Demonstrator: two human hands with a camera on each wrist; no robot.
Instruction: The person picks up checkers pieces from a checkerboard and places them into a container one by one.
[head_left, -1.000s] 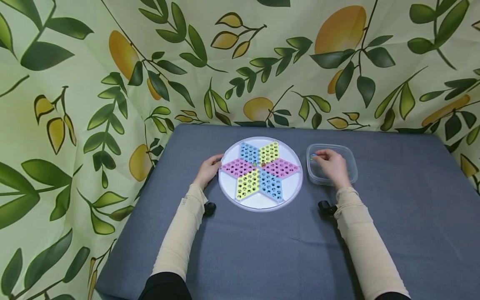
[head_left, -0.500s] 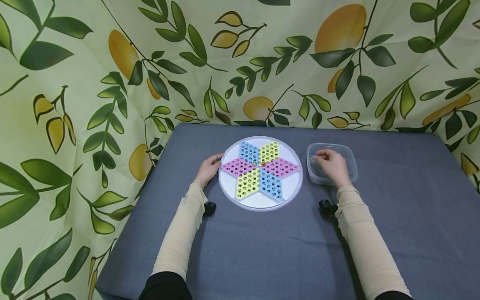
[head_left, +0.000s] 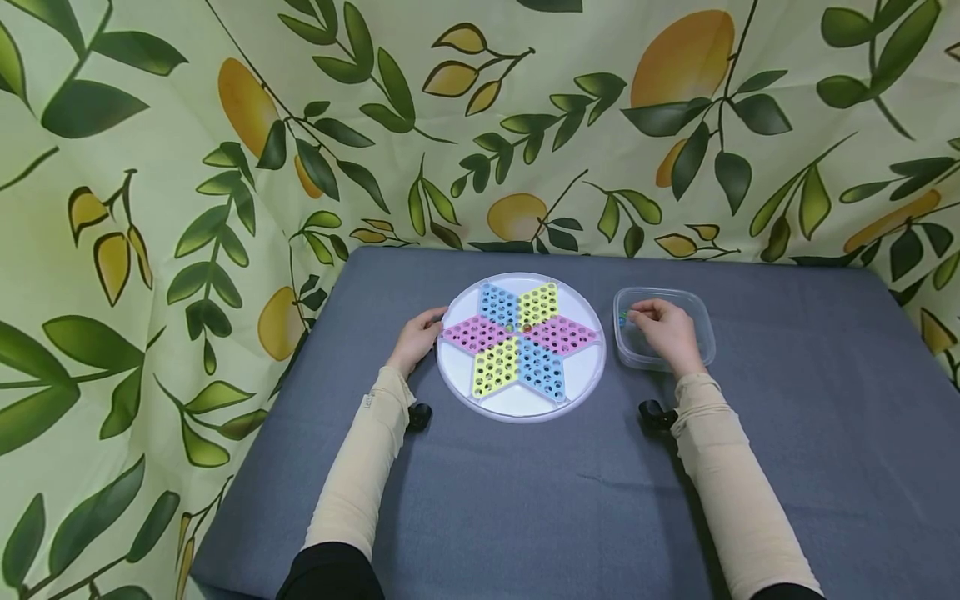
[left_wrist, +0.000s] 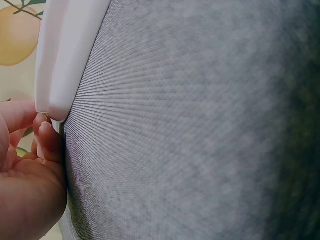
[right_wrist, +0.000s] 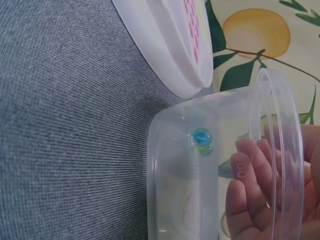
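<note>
A round white Chinese checkers board (head_left: 517,407) with a blue, yellow and pink star lies mid-table. Near its centre sit a green marble (head_left: 509,328) and a red marble (head_left: 527,328). My left hand (head_left: 415,340) holds the board's left rim; in the left wrist view its fingertips meet at the rim's edge. To the right stands a clear plastic container (head_left: 705,337). My right hand (head_left: 666,331) reaches into it, fingers loosely bent, nothing seen between them. Through the wall in the right wrist view, a blue marble (right_wrist: 202,136) and a green marble (right_wrist: 203,149) lie apart from the fingers.
A grey-blue cloth (head_left: 525,508) covers the table. Behind and on the left hangs a patterned curtain (head_left: 420,100) with leaves and fruit. Black wrist cameras (head_left: 656,416) sit on both wrists.
My right fingertips have shifted slightly right, away from the marbles at the container's left side. The left hand and the board have stayed in place.
</note>
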